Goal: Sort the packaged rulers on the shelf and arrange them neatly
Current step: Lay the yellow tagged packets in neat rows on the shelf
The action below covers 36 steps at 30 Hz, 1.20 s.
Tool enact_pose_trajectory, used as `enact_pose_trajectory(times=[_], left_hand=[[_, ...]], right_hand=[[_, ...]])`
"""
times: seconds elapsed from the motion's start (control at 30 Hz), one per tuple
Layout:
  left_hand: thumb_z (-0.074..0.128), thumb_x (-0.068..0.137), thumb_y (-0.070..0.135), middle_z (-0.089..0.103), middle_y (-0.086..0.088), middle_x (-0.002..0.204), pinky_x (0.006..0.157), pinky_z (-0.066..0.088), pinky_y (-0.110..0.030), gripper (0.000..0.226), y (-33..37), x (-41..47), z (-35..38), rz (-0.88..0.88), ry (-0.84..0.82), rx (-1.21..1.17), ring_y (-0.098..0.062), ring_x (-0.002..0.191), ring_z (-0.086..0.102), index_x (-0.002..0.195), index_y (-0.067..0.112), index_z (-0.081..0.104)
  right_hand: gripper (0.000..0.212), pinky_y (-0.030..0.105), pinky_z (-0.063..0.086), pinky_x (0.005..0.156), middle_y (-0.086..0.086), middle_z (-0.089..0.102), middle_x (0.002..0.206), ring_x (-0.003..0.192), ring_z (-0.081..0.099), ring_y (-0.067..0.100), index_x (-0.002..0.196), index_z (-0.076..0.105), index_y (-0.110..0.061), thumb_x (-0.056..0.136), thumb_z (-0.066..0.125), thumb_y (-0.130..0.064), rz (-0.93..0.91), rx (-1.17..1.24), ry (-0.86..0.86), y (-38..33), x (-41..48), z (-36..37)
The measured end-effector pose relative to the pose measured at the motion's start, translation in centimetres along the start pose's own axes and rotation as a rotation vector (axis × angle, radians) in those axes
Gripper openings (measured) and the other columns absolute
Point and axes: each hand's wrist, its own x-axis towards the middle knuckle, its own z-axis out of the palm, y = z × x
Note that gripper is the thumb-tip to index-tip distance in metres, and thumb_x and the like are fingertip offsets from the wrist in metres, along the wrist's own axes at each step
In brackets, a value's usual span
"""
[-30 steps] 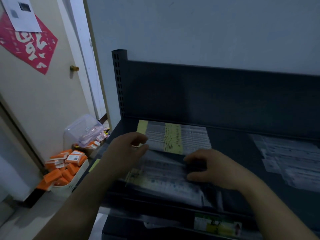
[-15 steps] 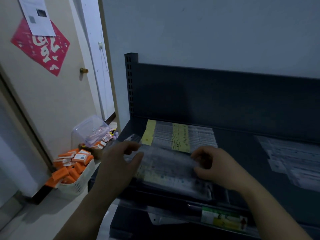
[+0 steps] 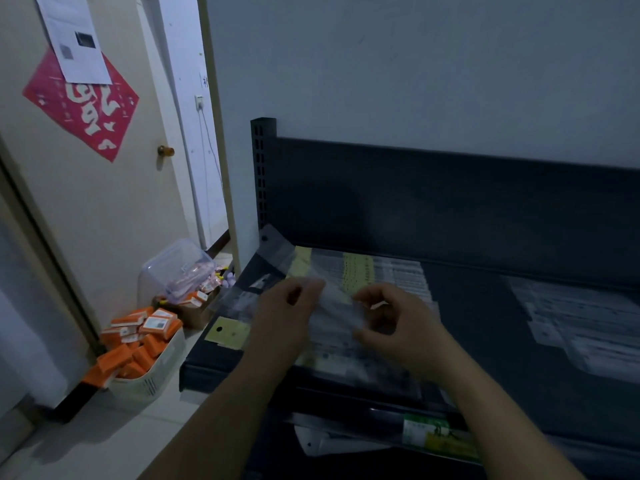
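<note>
Your left hand (image 3: pixel 287 306) and right hand (image 3: pixel 398 317) meet at the centre of the frame over the dark shelf (image 3: pixel 478 317), and both are partly curled with the fingertips pinching a clear ruler packet (image 3: pixel 332 299) lifted slightly off the pile. The packet is blurred, so you cannot tell exactly how much of it each hand has. Under your hands lies a loose stack of packaged rulers (image 3: pixel 346 355) running toward the lower centre, with a yellow header card (image 3: pixel 227 332) poking out past the shelf's left edge. Behind it, toward the back panel, sits a flatter row of ruler packs (image 3: pixel 381 275), and another pile of packs (image 3: pixel 581 320) lies well apart at the right of the frame.

These packets look light and thin, with slick plastic sleeves that will likely slide over one another and flop at the hanging tab. The ruler inside should be the stiff part, so take hold along the long edges near the middle, not by the tab, and square the ends against each other before setting them down
</note>
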Motion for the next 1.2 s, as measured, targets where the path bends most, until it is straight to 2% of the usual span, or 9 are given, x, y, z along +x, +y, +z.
enact_pose_trajectory(times=[0.1,0.23,0.37,0.53,0.67,0.87,1.0,1.07,1.2], left_hand=[[0.051,0.097,0.02,0.071,-0.011,0.088,0.069,0.057,-0.028,0.024,-0.3,0.9,-1.1,-0.107,0.065,-0.187,-0.021,0.082,0.069,0.089,0.005,0.067],[0.046,0.098,0.016,0.068,-0.017,0.086,0.072,0.058,-0.043,0.024,-0.9,1.4,-3.5,-0.181,0.172,-0.18,-0.03,0.081,0.067,0.086,0.005,0.064],[0.043,0.099,0.013,0.056,-0.002,0.074,0.055,0.046,-0.025,0.027,-1.0,1.6,-4.7,-0.184,0.253,-0.141,-0.017,0.067,0.053,0.075,0.017,0.053],[0.042,0.099,0.01,0.06,-0.004,0.075,0.05,0.05,-0.02,0.025,-1.1,1.2,-5.0,-0.226,0.2,-0.193,-0.012,0.06,0.059,0.078,0.013,0.056],[0.044,0.099,0.013,0.069,-0.012,0.077,0.046,0.052,-0.021,0.018,-1.7,1.1,-5.4,-0.317,0.149,-0.362,-0.009,0.057,0.068,0.094,0.005,0.06],[0.048,0.098,0.015,0.067,-0.018,0.087,0.056,0.058,-0.034,0.017,-1.4,1.1,-5.8,-0.408,0.095,-0.595,-0.025,0.074,0.065,0.103,0.003,0.057],[0.053,0.095,0.016,0.063,-0.016,0.088,0.052,0.058,-0.032,0.018,-1.6,1.4,-6.6,-0.387,0.105,-0.68,-0.023,0.073,0.061,0.109,0.005,0.056],[0.054,0.095,0.015,0.062,-0.015,0.086,0.053,0.057,-0.032,0.022,-1.8,1.6,-6.5,-0.374,0.087,-0.695,-0.021,0.071,0.06,0.113,0.003,0.055],[0.052,0.094,0.012,0.062,-0.016,0.091,0.052,0.057,-0.031,0.029,-2.1,1.7,-5.4,-0.403,0.058,-0.691,-0.023,0.075,0.06,0.122,0.002,0.053]], right_hand=[[0.034,0.013,0.05,0.084,-0.014,0.061,0.107,0.094,0.059,-0.004,0.116,0.057,-0.03,0.085,0.07,-0.025,0.074,-0.054,0.028,0.8,-0.1,-0.9],[0.029,0.004,0.044,0.071,-0.012,0.063,0.104,0.087,0.057,-0.008,0.114,0.064,-0.025,0.086,0.068,-0.03,0.121,-0.218,-0.048,1.4,-1.0,-2.0],[0.039,0.011,0.042,0.081,-0.011,0.053,0.114,0.101,0.054,0.003,0.12,0.059,-0.027,0.084,0.068,-0.04,0.148,-0.318,-0.083,1.2,-1.1,-1.2],[0.054,0.018,0.028,0.102,-0.006,0.037,0.133,0.126,0.032,0.012,0.138,0.043,-0.031,0.088,0.058,-0.016,0.058,-0.507,-0.051,0.8,0.4,-0.7],[0.067,0.028,0.005,0.118,-0.01,0.018,0.156,0.143,0.007,0.014,0.146,0.03,-0.033,0.088,0.043,0.0,0.027,-0.681,-0.227,0.3,2.1,-0.2],[0.049,0.027,0.029,0.109,0.002,0.05,0.131,0.128,0.035,0.019,0.13,0.054,-0.03,0.09,0.043,-0.005,-0.01,-0.678,-0.261,0.7,3.4,-0.2],[0.03,0.023,0.048,0.089,-0.005,0.066,0.107,0.099,0.06,0.005,0.112,0.068,-0.017,0.096,0.045,-0.007,0.004,-0.404,0.004,0.9,3.0,-1.1],[0.029,0.011,0.048,0.075,-0.013,0.066,0.095,0.086,0.061,-0.008,0.109,0.068,-0.018,0.097,0.044,-0.007,0.055,-0.257,0.112,1.0,2.8,-1.4],[0.04,0.014,0.037,0.093,-0.005,0.054,0.129,0.117,0.052,0.011,0.134,0.051,-0.02,0.095,0.051,-0.015,0.063,-0.424,-0.085,1.0,2.2,-1.0]])
